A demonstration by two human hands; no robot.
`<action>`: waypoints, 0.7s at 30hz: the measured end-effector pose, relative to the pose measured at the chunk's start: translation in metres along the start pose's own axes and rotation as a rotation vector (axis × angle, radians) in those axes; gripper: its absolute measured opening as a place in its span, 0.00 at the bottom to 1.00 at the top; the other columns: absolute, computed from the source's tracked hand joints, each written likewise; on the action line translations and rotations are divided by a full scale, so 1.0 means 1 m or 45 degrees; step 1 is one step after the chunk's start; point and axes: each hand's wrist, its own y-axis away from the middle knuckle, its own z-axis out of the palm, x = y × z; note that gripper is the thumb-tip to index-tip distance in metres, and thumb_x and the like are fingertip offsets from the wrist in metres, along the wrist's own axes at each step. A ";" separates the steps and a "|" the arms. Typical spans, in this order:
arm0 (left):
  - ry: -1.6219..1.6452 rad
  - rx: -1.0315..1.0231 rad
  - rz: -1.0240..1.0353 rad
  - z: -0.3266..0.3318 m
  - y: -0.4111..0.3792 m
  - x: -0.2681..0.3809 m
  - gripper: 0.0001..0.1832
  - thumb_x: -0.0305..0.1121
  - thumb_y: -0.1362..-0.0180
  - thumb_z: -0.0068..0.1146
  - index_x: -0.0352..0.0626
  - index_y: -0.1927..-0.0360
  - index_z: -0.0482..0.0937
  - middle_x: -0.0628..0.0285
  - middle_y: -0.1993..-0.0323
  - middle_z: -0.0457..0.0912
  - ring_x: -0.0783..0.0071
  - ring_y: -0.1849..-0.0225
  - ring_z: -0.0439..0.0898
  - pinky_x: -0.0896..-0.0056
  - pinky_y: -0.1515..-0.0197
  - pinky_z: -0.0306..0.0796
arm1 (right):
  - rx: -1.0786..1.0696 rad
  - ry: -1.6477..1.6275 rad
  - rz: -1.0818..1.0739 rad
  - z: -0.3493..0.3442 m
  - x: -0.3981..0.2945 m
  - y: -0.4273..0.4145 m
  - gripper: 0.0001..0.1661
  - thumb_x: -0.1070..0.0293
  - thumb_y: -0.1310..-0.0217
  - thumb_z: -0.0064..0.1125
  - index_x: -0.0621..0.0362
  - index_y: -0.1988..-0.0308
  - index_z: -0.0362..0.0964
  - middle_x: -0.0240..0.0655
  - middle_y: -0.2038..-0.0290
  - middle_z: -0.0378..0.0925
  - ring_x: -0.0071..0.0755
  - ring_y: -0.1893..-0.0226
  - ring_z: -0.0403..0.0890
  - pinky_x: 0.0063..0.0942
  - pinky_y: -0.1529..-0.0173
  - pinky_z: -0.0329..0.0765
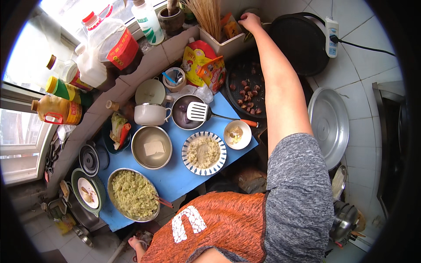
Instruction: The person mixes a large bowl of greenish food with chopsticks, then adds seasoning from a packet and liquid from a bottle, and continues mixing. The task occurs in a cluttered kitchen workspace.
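My right hand (250, 22) reaches to the far end of the counter, its fingers curled beside a white rectangular box (213, 42). A round container, partly hidden, stands just behind the fingers; I cannot tell whether they grip it. Low by my body hangs my left hand (134, 242), small in view, and its grasp is unclear. Under my right forearm lies a dark pan (233, 98) with several chestnuts (249, 95). A slotted white spatula (197, 111) with an orange handle rests across a metal bowl (179, 120), its handle end near that pan.
A blue tabletop (177, 180) bears a basin of chopped vegetables (133, 194) with chopsticks, a bowl with a pale block in liquid (154, 148), a patterned plate (185, 161) and a small bowl (246, 139). Bottles (59, 110) line the sill. A power strip (331, 37) hangs at right.
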 end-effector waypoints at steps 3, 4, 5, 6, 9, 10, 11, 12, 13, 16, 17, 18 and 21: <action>-0.328 0.297 0.228 0.000 0.012 -0.036 0.12 0.23 0.41 0.58 0.46 0.61 0.66 0.59 0.78 0.72 0.69 0.79 0.72 0.65 0.78 0.70 | -0.121 0.044 -0.008 0.000 -0.004 -0.001 0.31 0.50 0.58 0.75 0.57 0.55 0.80 0.42 0.57 0.83 0.43 0.54 0.83 0.34 0.48 0.78; -0.322 0.297 0.202 0.002 0.015 -0.043 0.12 0.23 0.42 0.58 0.45 0.61 0.66 0.59 0.78 0.72 0.69 0.79 0.72 0.65 0.78 0.70 | -0.288 0.145 -0.019 0.000 -0.008 -0.001 0.38 0.44 0.61 0.75 0.59 0.54 0.80 0.43 0.56 0.83 0.44 0.54 0.83 0.34 0.48 0.77; -0.312 0.292 0.180 0.004 0.018 -0.048 0.12 0.23 0.42 0.58 0.45 0.61 0.66 0.59 0.78 0.72 0.69 0.79 0.72 0.65 0.78 0.70 | -0.375 0.283 -0.074 0.003 -0.014 0.002 0.42 0.39 0.63 0.74 0.60 0.53 0.79 0.44 0.55 0.82 0.45 0.53 0.82 0.35 0.47 0.77; -0.292 0.286 0.162 0.009 0.020 -0.052 0.12 0.23 0.42 0.58 0.45 0.60 0.66 0.59 0.78 0.72 0.69 0.79 0.72 0.65 0.78 0.70 | -0.440 0.285 -0.049 0.006 -0.021 0.006 0.42 0.38 0.63 0.73 0.59 0.53 0.79 0.44 0.55 0.82 0.46 0.52 0.82 0.35 0.47 0.77; -0.276 0.289 0.152 0.010 0.027 -0.052 0.12 0.23 0.42 0.58 0.45 0.60 0.67 0.59 0.78 0.72 0.69 0.79 0.72 0.65 0.77 0.69 | -0.460 0.294 0.050 0.012 -0.036 0.021 0.40 0.40 0.59 0.72 0.55 0.50 0.78 0.43 0.51 0.81 0.47 0.49 0.81 0.39 0.46 0.77; -0.272 0.284 0.149 0.013 0.029 -0.050 0.12 0.23 0.42 0.58 0.45 0.60 0.67 0.59 0.78 0.72 0.69 0.79 0.72 0.65 0.77 0.69 | -0.423 0.287 0.056 0.012 -0.039 0.025 0.39 0.41 0.56 0.71 0.56 0.49 0.78 0.43 0.49 0.80 0.46 0.48 0.80 0.41 0.45 0.76; -0.261 0.282 0.147 0.017 0.031 -0.048 0.12 0.23 0.42 0.58 0.45 0.60 0.67 0.59 0.78 0.72 0.69 0.79 0.72 0.65 0.77 0.69 | -0.382 0.282 0.063 0.012 -0.040 0.027 0.38 0.42 0.54 0.71 0.56 0.49 0.78 0.43 0.48 0.80 0.46 0.48 0.80 0.43 0.45 0.76; -0.261 0.282 0.149 0.021 0.034 -0.046 0.12 0.23 0.42 0.58 0.45 0.60 0.67 0.59 0.78 0.72 0.69 0.79 0.72 0.65 0.77 0.69 | -0.362 0.291 0.094 0.011 -0.040 0.028 0.32 0.48 0.49 0.68 0.54 0.48 0.77 0.43 0.48 0.79 0.47 0.47 0.80 0.44 0.45 0.77; -0.260 0.274 0.146 0.026 0.036 -0.045 0.12 0.23 0.42 0.58 0.45 0.60 0.67 0.59 0.78 0.72 0.69 0.79 0.72 0.65 0.77 0.69 | -0.358 0.260 0.109 0.009 -0.036 0.028 0.31 0.49 0.48 0.68 0.53 0.48 0.77 0.43 0.48 0.79 0.47 0.47 0.80 0.44 0.45 0.77; -0.251 0.249 0.134 0.051 0.040 -0.039 0.12 0.23 0.42 0.58 0.45 0.60 0.67 0.59 0.78 0.72 0.69 0.79 0.72 0.65 0.77 0.69 | -0.208 0.061 0.156 0.001 -0.017 0.020 0.25 0.55 0.48 0.68 0.48 0.49 0.78 0.41 0.48 0.79 0.48 0.47 0.80 0.46 0.46 0.77; -0.256 0.234 0.131 0.056 0.043 -0.038 0.12 0.23 0.42 0.58 0.44 0.60 0.67 0.59 0.78 0.72 0.69 0.79 0.72 0.65 0.77 0.69 | -0.083 0.049 0.117 -0.001 -0.009 0.016 0.21 0.58 0.49 0.68 0.47 0.53 0.80 0.41 0.51 0.81 0.48 0.50 0.81 0.44 0.47 0.78; -0.263 0.222 0.131 0.064 0.044 -0.037 0.12 0.23 0.42 0.58 0.44 0.60 0.67 0.59 0.78 0.72 0.69 0.79 0.72 0.65 0.77 0.69 | -0.018 0.005 0.087 -0.006 0.002 0.012 0.20 0.58 0.51 0.68 0.50 0.55 0.81 0.40 0.55 0.82 0.46 0.53 0.82 0.40 0.48 0.78; -0.278 0.195 0.102 0.079 0.048 -0.038 0.12 0.23 0.42 0.58 0.44 0.60 0.67 0.59 0.78 0.72 0.69 0.79 0.72 0.65 0.77 0.69 | 0.123 -0.082 0.060 -0.014 0.025 -0.001 0.16 0.60 0.51 0.68 0.53 0.60 0.82 0.38 0.63 0.85 0.40 0.57 0.85 0.34 0.50 0.79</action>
